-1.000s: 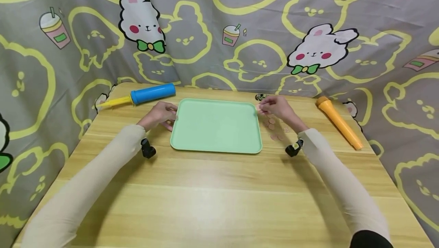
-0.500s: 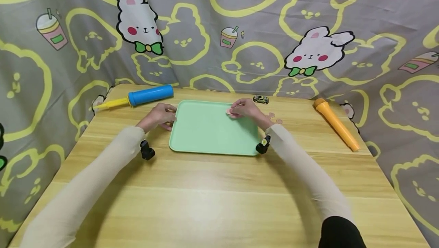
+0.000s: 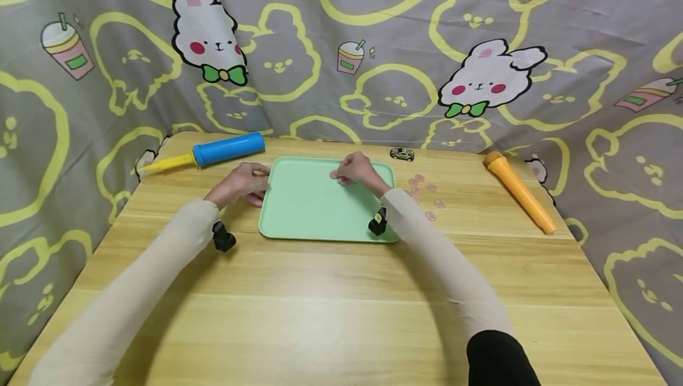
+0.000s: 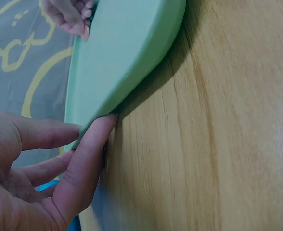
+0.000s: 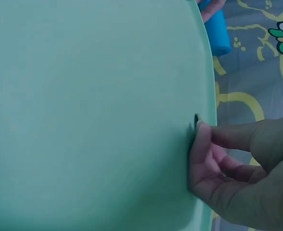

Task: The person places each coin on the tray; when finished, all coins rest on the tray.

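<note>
A light green rectangular tray (image 3: 304, 211) lies on the wooden table. My left hand (image 3: 242, 183) holds its left edge; in the left wrist view the fingers (image 4: 81, 168) pinch the rim from both sides. Over the far part of the tray, my right hand (image 3: 360, 169) pinches a small pinkish disc (image 3: 334, 174) between thumb and fingertips. From the right wrist, only a thin dark edge of the disc (image 5: 197, 118) shows, close to the tray's surface. Several similar pink discs (image 3: 430, 216) lie loose on the table to the right of the tray.
A blue pump (image 3: 229, 147) with a yellow nozzle lies at the back left. Behind the tray's right corner stands a small toy car (image 3: 402, 154). An orange microphone-shaped toy (image 3: 520, 191) lies at the right. A patterned curtain (image 3: 299, 36) closes off the back and sides.
My right hand has moved left from the loose discs, over the tray's right rim, carrying a pink disc above the tray. The left hand keeps its hold on the tray's edge.
</note>
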Tool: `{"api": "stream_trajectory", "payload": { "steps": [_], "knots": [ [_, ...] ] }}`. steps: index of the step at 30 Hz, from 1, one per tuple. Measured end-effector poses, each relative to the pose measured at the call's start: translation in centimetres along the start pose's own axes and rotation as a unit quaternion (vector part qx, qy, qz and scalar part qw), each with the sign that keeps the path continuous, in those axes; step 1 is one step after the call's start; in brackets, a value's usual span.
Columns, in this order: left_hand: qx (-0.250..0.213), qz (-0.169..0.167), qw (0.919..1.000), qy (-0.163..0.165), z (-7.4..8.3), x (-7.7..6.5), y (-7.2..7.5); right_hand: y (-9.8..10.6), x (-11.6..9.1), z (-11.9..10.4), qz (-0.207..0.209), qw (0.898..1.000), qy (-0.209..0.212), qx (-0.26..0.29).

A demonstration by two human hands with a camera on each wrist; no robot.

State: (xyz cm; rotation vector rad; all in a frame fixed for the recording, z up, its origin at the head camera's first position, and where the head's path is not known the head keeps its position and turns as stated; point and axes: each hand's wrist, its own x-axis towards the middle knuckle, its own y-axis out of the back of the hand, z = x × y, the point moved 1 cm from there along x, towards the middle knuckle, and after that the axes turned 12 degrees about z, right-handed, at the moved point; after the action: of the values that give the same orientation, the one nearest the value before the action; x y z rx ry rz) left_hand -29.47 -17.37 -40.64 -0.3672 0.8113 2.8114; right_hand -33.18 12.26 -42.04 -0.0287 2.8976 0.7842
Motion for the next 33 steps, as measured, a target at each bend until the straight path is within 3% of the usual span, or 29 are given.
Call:
{"api": "stream_trajectory", "payload": {
  "steps": [5, 10, 18, 28, 33],
  "knots": [
    [0.001, -0.004, 1.0, 0.009, -0.2, -0.2, 0.1, -0.6, -0.1, -0.5, 0.002, 0.997, 0.019, -0.069],
    [0.002, -0.007, 0.9998, 0.02, -0.4, -0.4, 0.1, -0.9, 0.0, -0.6, -0.012, 0.995, 0.012, -0.094],
    [0.01, -0.003, 0.9999, 0.004, 0.1, -0.2, 0.0, -0.6, 0.2, -0.6, 0.022, 0.996, 0.026, -0.076],
    [0.008, 0.0, 1.0, 0.004, 0.1, -0.3, 0.0, -1.3, 0.6, -0.4, 0.039, 0.996, 0.033, -0.077],
    [0.011, 0.008, 0.9999, 0.003, 0.3, -0.2, -0.1, -0.5, 0.3, -0.4, 0.029, 0.997, 0.042, -0.056]
  ]
}}
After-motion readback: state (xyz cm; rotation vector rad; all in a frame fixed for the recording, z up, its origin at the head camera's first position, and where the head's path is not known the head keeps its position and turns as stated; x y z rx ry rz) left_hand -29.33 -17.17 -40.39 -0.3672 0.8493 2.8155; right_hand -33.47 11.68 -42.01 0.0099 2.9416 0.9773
